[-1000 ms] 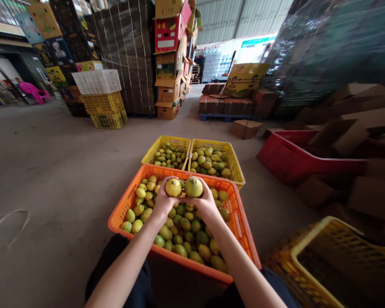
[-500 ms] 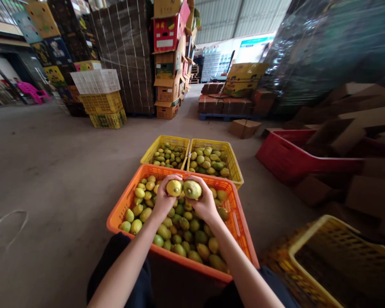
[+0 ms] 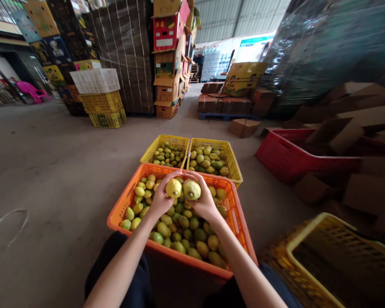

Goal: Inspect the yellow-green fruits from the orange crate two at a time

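Observation:
My left hand (image 3: 161, 199) is closed round a yellow lemon (image 3: 173, 188). Beside it, my right hand (image 3: 206, 203) grips a greener lemon (image 3: 191, 190). Both fruits point their tips toward me, side by side with a small gap, and the fingertips of the two hands nearly meet above them. Below the hands is an orange crate (image 3: 240, 226) holding many yellow and green lemons (image 3: 179, 247). Just beyond it, two yellow crates stand side by side, the left one (image 3: 147, 149) with smaller-looking lemons and the right one (image 3: 235, 164) with more lemons.
At the lower right is a yellow crate (image 3: 308, 233), with a red crate (image 3: 276, 156) and loose cardboard (image 3: 368, 188) behind it. Stacked cartons (image 3: 165, 64), white and yellow crates (image 3: 101, 102) and a loaded pallet (image 3: 224, 105) stand further back. A string loop (image 3: 9, 229) lies on the left floor.
The two lemons have tilted slightly, their tips now lower, and a narrow gap shows between them. Both hands still hold them over the orange crate.

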Action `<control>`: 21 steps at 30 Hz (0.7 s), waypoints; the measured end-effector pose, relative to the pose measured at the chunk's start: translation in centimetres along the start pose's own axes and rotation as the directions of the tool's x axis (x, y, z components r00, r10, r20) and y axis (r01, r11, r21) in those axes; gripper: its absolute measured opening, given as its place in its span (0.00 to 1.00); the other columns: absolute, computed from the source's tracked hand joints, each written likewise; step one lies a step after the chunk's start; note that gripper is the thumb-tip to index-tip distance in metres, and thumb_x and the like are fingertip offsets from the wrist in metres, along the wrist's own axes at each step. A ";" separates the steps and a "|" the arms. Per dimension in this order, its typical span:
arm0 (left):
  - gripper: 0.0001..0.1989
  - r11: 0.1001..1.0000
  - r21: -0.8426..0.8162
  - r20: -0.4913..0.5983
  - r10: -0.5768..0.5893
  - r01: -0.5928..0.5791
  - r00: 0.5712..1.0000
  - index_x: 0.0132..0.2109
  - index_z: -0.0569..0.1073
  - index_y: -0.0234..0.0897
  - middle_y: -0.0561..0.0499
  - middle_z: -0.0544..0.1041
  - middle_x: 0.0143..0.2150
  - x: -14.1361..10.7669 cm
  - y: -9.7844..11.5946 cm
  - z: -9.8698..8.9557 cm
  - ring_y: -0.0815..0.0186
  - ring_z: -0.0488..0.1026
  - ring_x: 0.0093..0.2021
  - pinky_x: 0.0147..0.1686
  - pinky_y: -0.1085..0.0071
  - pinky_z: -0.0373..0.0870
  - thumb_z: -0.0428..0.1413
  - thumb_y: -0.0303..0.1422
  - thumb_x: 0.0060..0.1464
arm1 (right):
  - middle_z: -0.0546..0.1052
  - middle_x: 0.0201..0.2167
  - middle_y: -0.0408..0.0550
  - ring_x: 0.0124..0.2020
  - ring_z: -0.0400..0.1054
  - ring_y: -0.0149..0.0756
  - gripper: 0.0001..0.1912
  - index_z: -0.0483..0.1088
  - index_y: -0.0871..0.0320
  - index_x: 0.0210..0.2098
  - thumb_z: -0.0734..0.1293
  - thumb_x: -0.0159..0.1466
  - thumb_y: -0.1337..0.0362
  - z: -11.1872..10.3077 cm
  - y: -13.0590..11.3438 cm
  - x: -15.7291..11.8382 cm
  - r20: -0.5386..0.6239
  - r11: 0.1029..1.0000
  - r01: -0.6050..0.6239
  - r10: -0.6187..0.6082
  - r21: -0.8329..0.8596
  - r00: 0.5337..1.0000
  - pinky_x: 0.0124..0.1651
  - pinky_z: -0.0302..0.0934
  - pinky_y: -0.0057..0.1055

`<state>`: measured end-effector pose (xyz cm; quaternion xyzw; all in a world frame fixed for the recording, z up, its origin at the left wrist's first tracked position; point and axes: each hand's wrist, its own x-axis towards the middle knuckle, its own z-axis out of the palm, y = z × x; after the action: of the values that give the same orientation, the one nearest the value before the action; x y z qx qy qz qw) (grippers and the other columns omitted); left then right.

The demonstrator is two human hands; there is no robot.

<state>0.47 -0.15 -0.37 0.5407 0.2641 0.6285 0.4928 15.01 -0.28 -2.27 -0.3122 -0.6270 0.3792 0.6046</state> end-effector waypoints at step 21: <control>0.34 0.997 0.058 0.186 -0.063 0.053 0.980 0.53 0.71 0.44 0.51 0.68 0.59 0.2 -1.2 -1.2 0.58 0.62 0.61 0.61 0.63 0.55 0.56 0.15 0.38 | 0.71 0.50 0.50 0.53 0.65 0.42 0.36 0.58 0.53 0.55 0.67 0.47 0.77 0.0 0.0 0.0 0.014 0.998 -0.059 0.059 -0.014 0.998 0.56 0.58 0.40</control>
<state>-0.29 0.73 -1.64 0.6025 0.2484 0.5529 0.5192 14.99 -0.28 -2.23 -0.3319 -0.6243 0.3950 0.5865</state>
